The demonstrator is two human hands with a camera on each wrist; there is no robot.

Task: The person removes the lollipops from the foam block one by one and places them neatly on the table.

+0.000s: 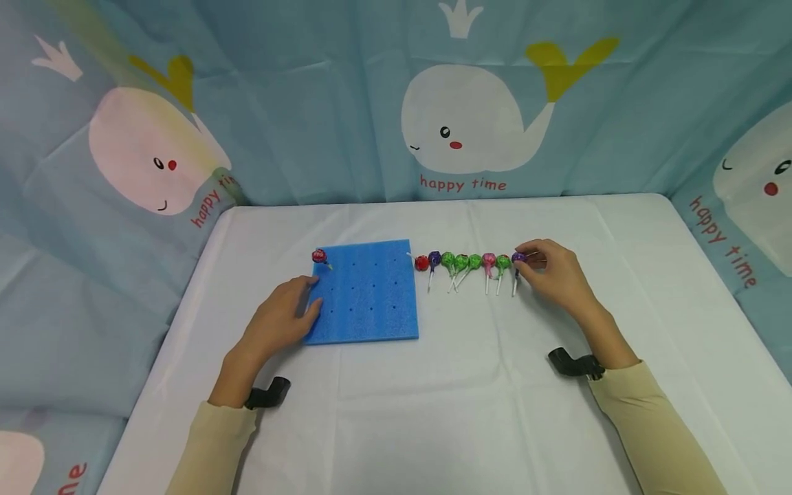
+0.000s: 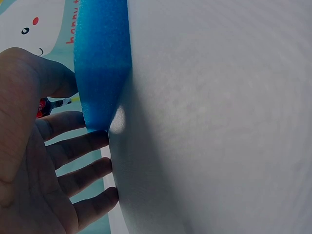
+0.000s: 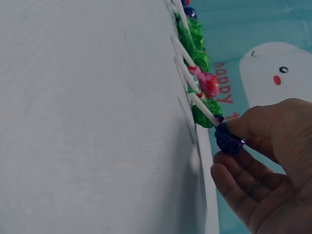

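My right hand [image 1: 553, 275] pinches the wrapped head of a dark purple lollipop [image 3: 229, 140] between thumb and fingers, at the right end of a row of lollipops. Its white stick [image 3: 202, 108] points away from the palm. On the left, my left hand [image 1: 281, 317] touches the left edge of a blue foam board [image 1: 371, 330] dotted with small holes. The left thumb lies over the board, while the fingers [image 2: 87, 178] stay fairly straight and spread. At the board's far left corner is a red-wrapped lollipop [image 1: 319, 256].
Beside the board's right edge lie a red lollipop [image 1: 421, 263], a dark blue one [image 1: 434, 259], several green ones [image 1: 460, 262] and a pink one [image 1: 489, 260]. A white cloth [image 1: 433, 412] covers the table. Behind hangs a blue whale-print curtain [image 1: 346, 137].
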